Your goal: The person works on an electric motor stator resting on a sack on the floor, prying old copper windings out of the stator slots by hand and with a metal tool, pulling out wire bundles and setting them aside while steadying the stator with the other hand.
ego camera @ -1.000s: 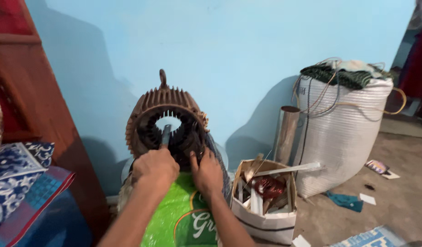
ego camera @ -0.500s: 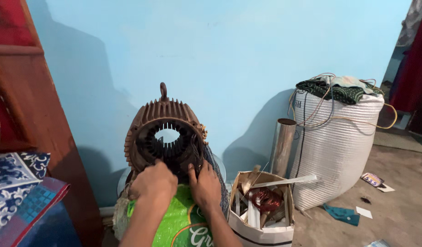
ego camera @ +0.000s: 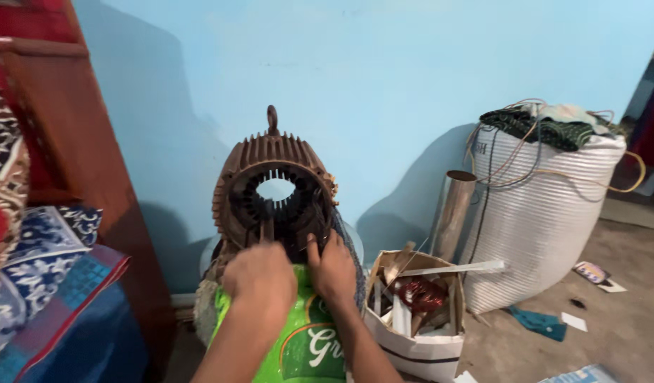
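A makeshift repair workshop inside a home is shown. A bare, finned motor housing (ego camera: 274,195) with an empty slotted core is propped against a plain blue wall (ego camera: 383,71). A cardboard box (ego camera: 415,319) of copper winding and paper strips is set beside it on the rough concrete floor (ego camera: 624,333), where scraps are scattered. A white woven sack (ego camera: 543,213) topped with loose wires is stood near the wall. Patterned bedding (ego camera: 36,255) and wooden furniture (ego camera: 86,163) are seen at the left.

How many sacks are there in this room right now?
2: a green sack under the motor stator housing at both hands, and a big white woven sack by the blue wall on the right. Others may sit out of view.
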Motion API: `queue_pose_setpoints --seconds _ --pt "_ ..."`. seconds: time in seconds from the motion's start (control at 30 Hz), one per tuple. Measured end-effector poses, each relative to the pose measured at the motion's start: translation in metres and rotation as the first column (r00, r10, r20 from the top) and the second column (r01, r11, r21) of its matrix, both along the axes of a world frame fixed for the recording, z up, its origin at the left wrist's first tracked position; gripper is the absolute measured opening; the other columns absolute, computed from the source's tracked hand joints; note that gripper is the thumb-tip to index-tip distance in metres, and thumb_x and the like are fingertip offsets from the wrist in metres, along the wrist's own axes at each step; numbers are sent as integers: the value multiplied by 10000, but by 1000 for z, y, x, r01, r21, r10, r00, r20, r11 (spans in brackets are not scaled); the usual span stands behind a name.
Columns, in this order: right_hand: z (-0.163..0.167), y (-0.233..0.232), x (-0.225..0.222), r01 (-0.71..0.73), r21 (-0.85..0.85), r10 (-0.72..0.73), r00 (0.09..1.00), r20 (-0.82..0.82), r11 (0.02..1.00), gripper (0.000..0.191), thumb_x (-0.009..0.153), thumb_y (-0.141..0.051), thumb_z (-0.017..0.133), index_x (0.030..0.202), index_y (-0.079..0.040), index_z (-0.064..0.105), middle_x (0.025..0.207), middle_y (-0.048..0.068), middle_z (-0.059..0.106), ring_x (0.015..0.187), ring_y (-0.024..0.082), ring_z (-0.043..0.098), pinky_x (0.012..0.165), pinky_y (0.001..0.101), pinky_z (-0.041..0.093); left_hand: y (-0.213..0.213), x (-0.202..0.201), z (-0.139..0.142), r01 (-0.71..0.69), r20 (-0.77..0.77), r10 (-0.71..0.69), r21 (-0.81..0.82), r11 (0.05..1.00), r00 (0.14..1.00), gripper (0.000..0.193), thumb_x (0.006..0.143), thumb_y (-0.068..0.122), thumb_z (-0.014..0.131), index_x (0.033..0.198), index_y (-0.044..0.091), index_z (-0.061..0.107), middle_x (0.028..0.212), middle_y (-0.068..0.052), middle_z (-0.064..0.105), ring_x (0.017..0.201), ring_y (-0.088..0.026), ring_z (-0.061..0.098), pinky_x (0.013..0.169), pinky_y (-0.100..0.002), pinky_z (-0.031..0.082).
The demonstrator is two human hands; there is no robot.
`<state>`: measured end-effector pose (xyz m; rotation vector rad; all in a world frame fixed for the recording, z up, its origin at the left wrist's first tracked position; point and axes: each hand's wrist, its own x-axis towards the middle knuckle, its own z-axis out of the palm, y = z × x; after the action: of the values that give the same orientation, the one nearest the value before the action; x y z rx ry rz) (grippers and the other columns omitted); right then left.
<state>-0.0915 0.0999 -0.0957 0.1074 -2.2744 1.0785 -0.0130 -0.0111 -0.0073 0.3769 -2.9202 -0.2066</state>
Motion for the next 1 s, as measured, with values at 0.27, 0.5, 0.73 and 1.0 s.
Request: queue_pose_setpoints --seconds 0.27,0.5,0.73,1.0 --pt "-6 3 -3 -24 14 24 1000 10 1000 567 1001 -493 469 1309 -26 560 1252 239 650 1143 455 611 972 537 471 5 -9 23 -10 72 13 -30 1000 997 254 923 196 687 1138 125 803 1225 -132 768 1112 -312 738 821 -479 634" --pt "-5 2 -4 -5 24 5 1000 24 1000 592 1006 -489 481 1341 -5 538 1266 256 640 1135 476 606 958 547 472 5 7 11 10 36 -5 -127 992 999 228 934 200 675 1127 142 781 1221 -122 707 1118 -337 694 722 -507 633" --pt "-6 3 -3 -6 31 6 1000 -4 999 654 1001 -502 483 1373 34 513 1271 277 635 1138 477 614 963 546 479 0 -28 8 12 57 -8 -66 998 998 254 949 179 670 1165 154 801 1275 -112 744 1145 -301 728 814 -456 626" --pt "1 3 0 -38 -9 38 995 89 999 599 994 -507 455 1317 -15 562 1275 266 636 1147 488 601 972 561 461 -5 -47 -19 -87 -82 94 89 992 992 518 1025 169 563 1521 51 473 1280 -169 709 1111 -344 724 842 -462 611"
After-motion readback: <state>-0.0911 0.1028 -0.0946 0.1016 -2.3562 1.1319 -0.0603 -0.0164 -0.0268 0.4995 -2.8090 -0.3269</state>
